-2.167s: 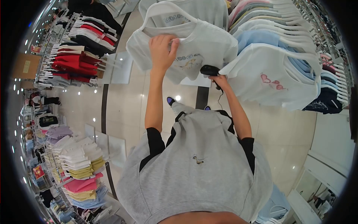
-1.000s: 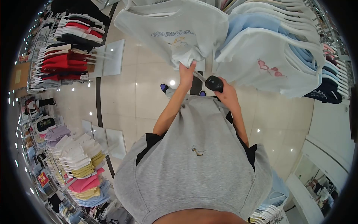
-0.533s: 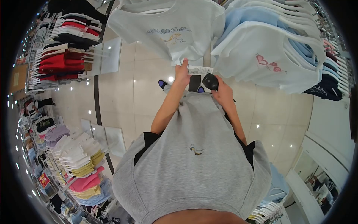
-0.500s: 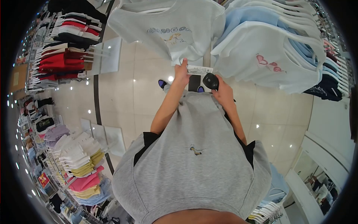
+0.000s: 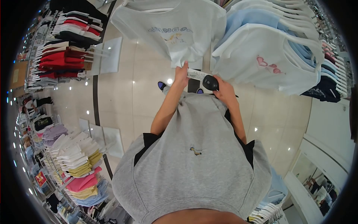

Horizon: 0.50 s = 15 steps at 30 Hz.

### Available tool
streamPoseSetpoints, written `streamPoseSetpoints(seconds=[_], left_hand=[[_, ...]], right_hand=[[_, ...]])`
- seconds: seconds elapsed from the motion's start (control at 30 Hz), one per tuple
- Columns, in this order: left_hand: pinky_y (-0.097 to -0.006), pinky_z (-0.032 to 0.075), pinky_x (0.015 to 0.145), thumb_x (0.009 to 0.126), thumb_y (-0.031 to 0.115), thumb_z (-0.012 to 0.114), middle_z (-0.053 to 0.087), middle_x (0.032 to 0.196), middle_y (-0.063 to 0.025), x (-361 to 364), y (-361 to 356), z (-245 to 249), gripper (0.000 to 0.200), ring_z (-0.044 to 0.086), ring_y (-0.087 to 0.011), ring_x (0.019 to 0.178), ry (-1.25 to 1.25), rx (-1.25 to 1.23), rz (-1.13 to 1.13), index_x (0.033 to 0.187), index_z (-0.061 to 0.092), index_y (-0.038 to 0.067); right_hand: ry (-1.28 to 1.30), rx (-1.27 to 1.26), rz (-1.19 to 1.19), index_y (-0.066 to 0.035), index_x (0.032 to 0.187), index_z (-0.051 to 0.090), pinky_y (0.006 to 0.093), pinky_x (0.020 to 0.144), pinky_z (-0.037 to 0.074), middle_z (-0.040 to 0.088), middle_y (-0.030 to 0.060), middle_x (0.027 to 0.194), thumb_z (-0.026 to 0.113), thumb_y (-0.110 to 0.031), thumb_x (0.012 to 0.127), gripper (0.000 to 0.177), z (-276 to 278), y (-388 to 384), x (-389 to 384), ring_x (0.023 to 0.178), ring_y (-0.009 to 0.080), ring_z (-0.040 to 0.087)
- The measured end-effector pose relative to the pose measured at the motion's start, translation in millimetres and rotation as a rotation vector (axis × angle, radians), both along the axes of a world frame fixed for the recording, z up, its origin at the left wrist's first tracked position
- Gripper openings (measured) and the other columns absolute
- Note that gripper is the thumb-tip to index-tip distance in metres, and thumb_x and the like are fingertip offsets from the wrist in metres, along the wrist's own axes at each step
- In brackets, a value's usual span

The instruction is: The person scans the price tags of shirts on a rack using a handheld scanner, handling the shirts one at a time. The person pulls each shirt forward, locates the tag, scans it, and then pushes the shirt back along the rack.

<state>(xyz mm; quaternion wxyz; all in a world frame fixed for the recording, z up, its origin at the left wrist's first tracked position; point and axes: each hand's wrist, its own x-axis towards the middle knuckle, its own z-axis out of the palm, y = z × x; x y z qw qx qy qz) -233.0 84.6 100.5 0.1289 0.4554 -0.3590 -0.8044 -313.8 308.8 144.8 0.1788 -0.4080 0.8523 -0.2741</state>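
Observation:
My left hand (image 5: 181,74) pinches the hem of a white T-shirt (image 5: 171,22) with blue lettering and a small drawing, which hangs at the top centre. A white printed tag (image 5: 195,74) sticks out to the right from those fingers. In my right hand (image 5: 224,90) is a small black device (image 5: 210,83), its rounded head overlapping the tag's right end. Whether the two touch is hard to tell. Just to the right hangs another white shirt (image 5: 253,59) with a pink heart print.
Hanging red and black clothes (image 5: 61,61) line the left side, with white, yellow and pink ones (image 5: 80,160) below. A mirror (image 5: 317,183) is at the lower right. Dark-and-white shoes stand on the tiled floor (image 5: 119,93). A person (image 5: 33,104) is far left.
The black device has moved slightly left and down, so it now covers the tag's right end. My left hand keeps its grip on the hem.

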Motion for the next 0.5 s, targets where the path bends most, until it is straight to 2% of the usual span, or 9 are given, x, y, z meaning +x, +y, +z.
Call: streamPoseSetpoints(seconds=[0.1,0.2,0.27,0.3,0.37,0.4,0.47,0.5], left_hand=[[-0.0463,0.054,0.075,0.101,0.03,0.055,0.055,0.094,-0.0034,2.2,-2.4,-6.8,0.025,0.062,-0.0213,0.085,-0.003,0.012,-0.024,0.112,0.05,0.009],[-0.0473,0.055,0.074,0.1,0.03,0.057,0.058,0.099,-0.0066,5.2,-4.3,-8.5,0.03,0.064,-0.0232,0.088,-0.04,-0.014,-0.067,0.118,0.05,0.008],[-0.0445,0.055,0.076,0.097,0.025,0.06,0.058,0.102,-0.0093,6.0,2.0,8.1,0.031,0.064,-0.0237,0.091,-0.051,-0.062,-0.079,0.118,0.049,0.005],[-0.0445,0.055,0.076,0.097,0.025,0.06,0.058,0.102,-0.0093,8.7,3.4,-0.5,0.031,0.064,-0.0237,0.091,-0.047,-0.067,-0.077,0.118,0.049,0.005],[-0.0418,0.051,0.087,0.094,0.023,0.062,0.059,0.112,-0.0142,12.1,0.4,-26.5,0.037,0.062,-0.026,0.102,-0.405,-1.485,-0.155,0.124,0.051,0.005],[-0.0418,0.051,0.087,0.094,0.023,0.062,0.059,0.112,-0.0142,9.0,-9.9,-8.4,0.037,0.062,-0.026,0.102,-0.4,-1.493,-0.15,0.124,0.051,0.005],[-0.0377,0.046,0.096,0.093,0.023,0.063,0.059,0.12,-0.018,2.0,-39.8,75.4,0.043,0.06,-0.0274,0.108,-0.171,-1.771,-0.187,0.127,0.053,-0.001],[-0.038,0.045,0.099,0.096,0.024,0.06,0.06,0.122,-0.0149,-5.0,-53.1,116.9,0.038,0.058,-0.0249,0.114,-0.031,-1.472,-0.114,0.124,0.056,-0.002]], right_hand=[[-0.005,0.006,0.015,-0.012,0.132,0.049,0.0485,0.075,0.051,0.067,0.0197,0.091,0.074,-0.014,0.069,0.068,1.9,-1.4,-0.1,0.087,0.041,0.064],[-0.078,0.091,0.032,-0.013,0.132,0.049,0.0483,0.078,0.05,0.067,0.0216,0.099,0.072,-0.011,0.068,0.068,8.8,-0.6,2.1,0.092,0.0423,0.063],[-0.032,0.107,0.052,-0.01,0.131,0.049,0.0489,0.074,0.051,0.067,0.0208,0.09,0.072,-0.014,0.069,0.067,5.6,-0.4,3.1,0.086,0.0409,0.064],[-0.028,0.102,0.054,-0.01,0.131,0.049,0.0489,0.074,0.051,0.067,0.0208,0.09,0.072,-0.014,0.069,0.067,2.2,0.2,4.6,0.086,0.0409,0.064],[-0.021,0.006,-0.012,-0.008,0.131,0.048,0.0487,0.075,0.051,0.067,0.0209,0.092,0.072,-0.014,0.069,0.067,-5.2,-0.4,7.7,0.086,0.041,0.064],[-0.015,-0.001,-0.013,-0.008,0.131,0.048,0.0487,0.075,0.051,0.067,0.0209,0.092,0.072,-0.014,0.069,0.067,-5.4,-1.0,8.3,0.086,0.041,0.064],[-0.006,0.037,-0.019,-0.007,0.132,0.047,0.0483,0.075,0.051,0.067,0.021,0.096,0.072,-0.012,0.07,0.067,-5.4,-0.9,9.2,0.088,0.0409,0.065],[-0.003,0.035,-0.019,-0.007,0.132,0.047,0.0483,0.075,0.051,0.067,0.021,0.096,0.072,-0.012,0.07,0.067,-7.9,-1.0,9.8,0.088,0.0409,0.065]])
